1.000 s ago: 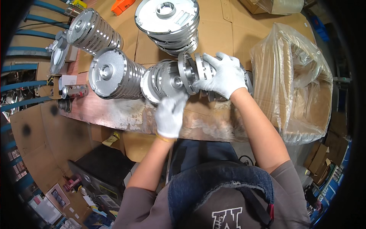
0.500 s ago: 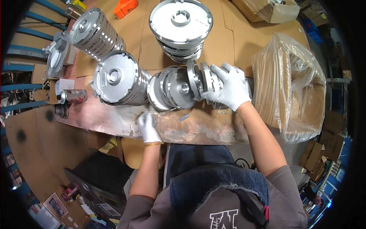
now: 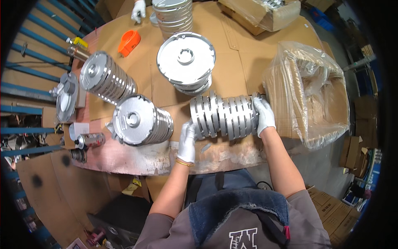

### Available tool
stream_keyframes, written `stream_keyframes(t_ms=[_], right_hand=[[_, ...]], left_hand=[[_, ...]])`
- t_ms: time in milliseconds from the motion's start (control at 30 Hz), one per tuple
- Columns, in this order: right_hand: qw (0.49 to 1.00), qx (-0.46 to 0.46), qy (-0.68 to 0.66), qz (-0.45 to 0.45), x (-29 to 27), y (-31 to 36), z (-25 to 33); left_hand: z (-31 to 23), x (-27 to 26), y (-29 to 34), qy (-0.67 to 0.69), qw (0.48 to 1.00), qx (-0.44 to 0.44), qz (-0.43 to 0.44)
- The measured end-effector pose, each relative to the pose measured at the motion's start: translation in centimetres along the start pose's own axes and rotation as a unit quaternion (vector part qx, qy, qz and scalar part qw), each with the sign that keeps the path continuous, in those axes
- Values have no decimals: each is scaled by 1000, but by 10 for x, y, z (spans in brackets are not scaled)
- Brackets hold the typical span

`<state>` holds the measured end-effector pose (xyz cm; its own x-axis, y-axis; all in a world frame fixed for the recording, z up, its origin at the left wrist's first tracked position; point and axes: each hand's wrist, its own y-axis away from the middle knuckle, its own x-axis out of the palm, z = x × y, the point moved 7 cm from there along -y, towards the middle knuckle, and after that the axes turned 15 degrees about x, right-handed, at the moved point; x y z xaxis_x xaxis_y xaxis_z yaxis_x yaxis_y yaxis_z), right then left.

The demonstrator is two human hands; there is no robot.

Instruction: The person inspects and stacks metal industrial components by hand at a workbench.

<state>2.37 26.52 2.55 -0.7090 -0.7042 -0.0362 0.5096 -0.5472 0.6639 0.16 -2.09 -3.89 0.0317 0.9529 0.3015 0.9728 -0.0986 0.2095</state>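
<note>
A row of silver metal discs (image 3: 226, 116) lies on its side on the cardboard-covered table, the discs standing on edge and packed close together. My left hand (image 3: 187, 143), in a white glove, presses against the row's left end. At the right end, my gloved right hand (image 3: 264, 115) is against the last disc, so the row is held between both hands. Just left of it, a tilted stack of similar discs (image 3: 134, 120) shows its round top face with a central hub. Behind the row rises another disc stack (image 3: 185, 58).
More disc stacks stand at the far left (image 3: 99, 74) and at the back (image 3: 174, 18). A plastic-lined carton (image 3: 286, 95) sits to the right. An orange tape dispenser (image 3: 129, 42) and a spray can (image 3: 90, 140) are on the left. Another person's gloved hand (image 3: 138, 11) shows at the back.
The loose, leaning discs have been drawn together into one close row. My left hand has moved right to its left end; my right hand has shifted to its right end. The view has shifted too.
</note>
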Motion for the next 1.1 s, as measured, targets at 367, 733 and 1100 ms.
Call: stream_keyframes(t_ms=[367, 733, 1100], right_hand=[[922, -85, 376, -35, -17, -28, -35], [948, -17, 307, -83, -8, 38, -19], [788, -334, 465, -228, 30, 148, 74]], left_hand=[[-15, 52, -29, 213, 948, -213, 104], [-14, 34, -25, 186, 964, -118, 148], [1, 86, -20, 391, 879, -246, 117]])
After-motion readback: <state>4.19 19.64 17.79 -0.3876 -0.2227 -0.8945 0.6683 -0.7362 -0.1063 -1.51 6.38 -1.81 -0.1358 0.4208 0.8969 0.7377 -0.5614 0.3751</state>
